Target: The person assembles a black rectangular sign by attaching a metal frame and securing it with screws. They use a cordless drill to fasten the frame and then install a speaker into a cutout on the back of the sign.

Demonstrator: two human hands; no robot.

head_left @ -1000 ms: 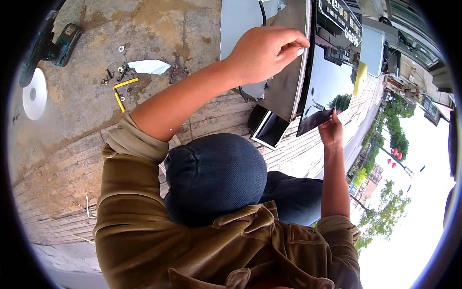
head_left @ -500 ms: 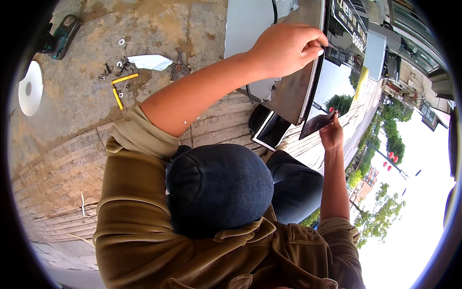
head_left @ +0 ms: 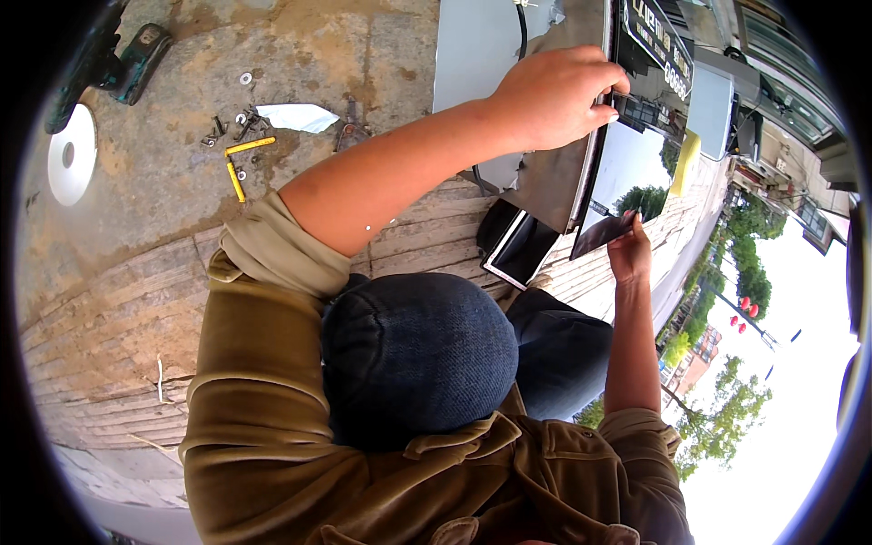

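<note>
A dark, mirror-like panel stands at the right, reflecting sky and a tree. My left hand reaches across to its left edge, fingers curled and closed on that edge; the fingertips are partly hidden. Lower down, my right hand grips the panel's bottom corner between thumb and fingers. Against the panel's left side is a brown-grey metal box, with a pale grey sheet and a black cable beside it.
An open black case lies below the metal box, near my knees. On the stained ground at left are a cordless power tool, a white disc, several bolts, yellow sticks and a white scrap.
The view has shifted a little, so the ground items sit farther right and more of the power tool shows. My left hand has slid slightly down the panel's edge; my right hand keeps its grip.
</note>
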